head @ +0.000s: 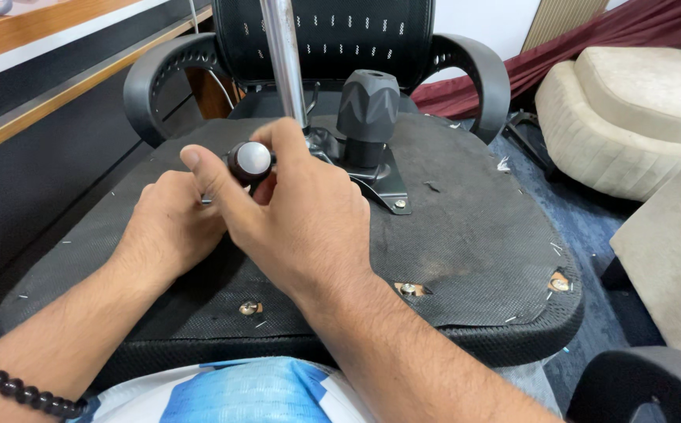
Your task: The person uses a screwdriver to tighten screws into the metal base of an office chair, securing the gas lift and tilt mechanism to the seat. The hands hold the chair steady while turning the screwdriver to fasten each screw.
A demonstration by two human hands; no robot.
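lever handle (250, 160): short dark cylinder with a shiny rounded silver end cap, long axis ran toward the camera and slightly up, cap end facing the viewer | location: above the upturned chair seat underside (466, 235), just left of the black knob (367, 106) | right hand (301, 219): fingers wrapped around the handle | left hand (172, 227): curled beneath it, grip hidden
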